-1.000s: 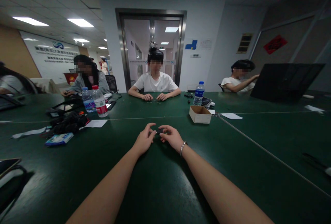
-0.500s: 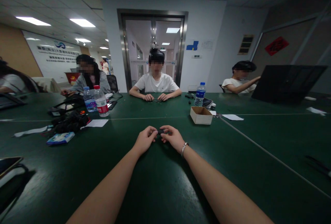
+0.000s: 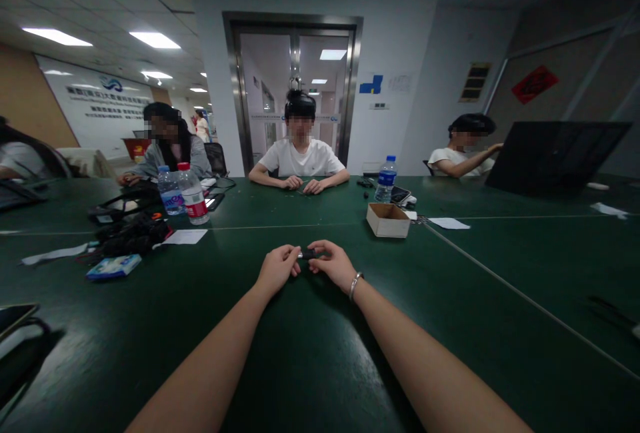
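Above the green table [image 3: 310, 340], my two hands meet around a small black tube [image 3: 308, 254] with a pale, silvery part at its left end. My left hand [image 3: 278, 269] pinches that left end between thumb and fingers. From the other side, the thumb and fingers of my right hand [image 3: 334, 264], which has a silver bracelet at the wrist, close on the black end. The fingertips cover both ends, so the exact kind of thing cannot be made out.
A small open box [image 3: 388, 221] stands right of my hands, with a water bottle [image 3: 386, 180] behind it. Two bottles, black straps [image 3: 130, 236] and a blue packet [image 3: 114, 266] lie left. A person [image 3: 300, 160] sits opposite; a black screen [image 3: 555, 156] stands far right.
My hands have drawn slightly apart, the left moving a little left. More of the tube shows between them, including its silvery part. The view has shifted slightly.
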A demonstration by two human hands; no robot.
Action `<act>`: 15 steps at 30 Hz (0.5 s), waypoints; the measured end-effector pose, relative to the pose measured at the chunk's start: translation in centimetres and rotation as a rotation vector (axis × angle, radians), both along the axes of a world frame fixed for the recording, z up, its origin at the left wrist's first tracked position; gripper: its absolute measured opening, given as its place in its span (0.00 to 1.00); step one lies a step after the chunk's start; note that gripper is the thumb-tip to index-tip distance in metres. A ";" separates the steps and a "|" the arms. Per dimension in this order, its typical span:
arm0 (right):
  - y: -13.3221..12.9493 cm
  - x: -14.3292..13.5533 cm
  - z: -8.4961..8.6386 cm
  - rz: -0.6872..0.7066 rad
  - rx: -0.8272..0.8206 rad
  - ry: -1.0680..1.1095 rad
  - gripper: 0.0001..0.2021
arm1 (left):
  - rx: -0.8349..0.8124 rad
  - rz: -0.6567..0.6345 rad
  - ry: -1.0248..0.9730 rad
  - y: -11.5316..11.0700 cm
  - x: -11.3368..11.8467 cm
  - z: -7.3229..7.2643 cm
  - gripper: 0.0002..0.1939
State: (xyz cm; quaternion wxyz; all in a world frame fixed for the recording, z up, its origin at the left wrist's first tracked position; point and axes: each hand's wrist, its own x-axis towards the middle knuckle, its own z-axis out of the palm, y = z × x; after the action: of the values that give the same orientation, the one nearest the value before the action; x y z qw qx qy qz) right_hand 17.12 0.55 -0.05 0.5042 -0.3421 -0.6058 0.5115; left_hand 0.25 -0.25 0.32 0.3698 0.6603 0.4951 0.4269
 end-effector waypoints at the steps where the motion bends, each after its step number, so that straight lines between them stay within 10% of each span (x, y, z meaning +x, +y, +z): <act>1: 0.0 0.0 0.0 0.001 0.000 0.005 0.17 | -0.001 0.002 0.000 0.0 0.0 0.0 0.22; 15: -0.2 0.0 0.2 -0.005 -0.033 0.036 0.16 | -0.012 0.060 0.035 -0.2 0.2 0.3 0.24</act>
State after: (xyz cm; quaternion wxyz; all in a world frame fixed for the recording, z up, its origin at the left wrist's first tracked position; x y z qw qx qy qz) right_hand 17.16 0.35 0.12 0.5106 -0.3428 -0.5872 0.5263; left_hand 0.49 -0.46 0.59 0.3522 0.6502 0.5235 0.4232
